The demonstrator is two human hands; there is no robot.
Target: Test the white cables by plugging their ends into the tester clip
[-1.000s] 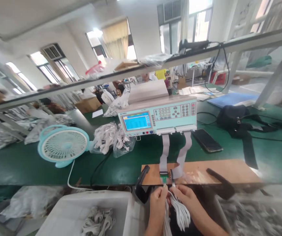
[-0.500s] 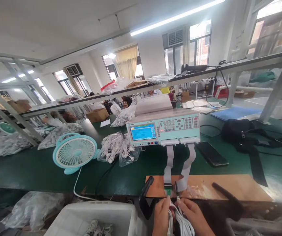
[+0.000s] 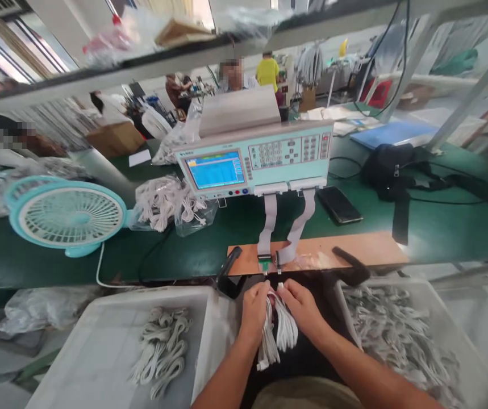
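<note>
My left hand [image 3: 255, 309] pinches a white cable near one end, its fingers closed just in front of the bench edge. My right hand [image 3: 301, 307] grips the same bundle of white cable [image 3: 285, 328] with a pale plug showing at its fingertips. Looped lengths hang between the hands, and another plug dangles at the bottom. Just beyond them, a small green adapter board [image 3: 265, 264] and a second connector [image 3: 278, 260] end two grey ribbon cables [image 3: 268, 221]. These ribbons come from a cable tester [image 3: 288, 156] with a lit screen.
Left stands a white bin [image 3: 99, 335] with bundled cables; right, another bin [image 3: 448, 318] full of them. On the green bench are a turquoise fan [image 3: 73, 218], bagged cables [image 3: 158, 204], a phone [image 3: 338, 204] and a black bag [image 3: 382, 170]. Black brackets flank the orange board [image 3: 371, 250].
The view has tilted down, bringing both bins into fuller sight. My hands have drawn back from the ribbon connectors with the cable, and a gap now separates the plugs from them.
</note>
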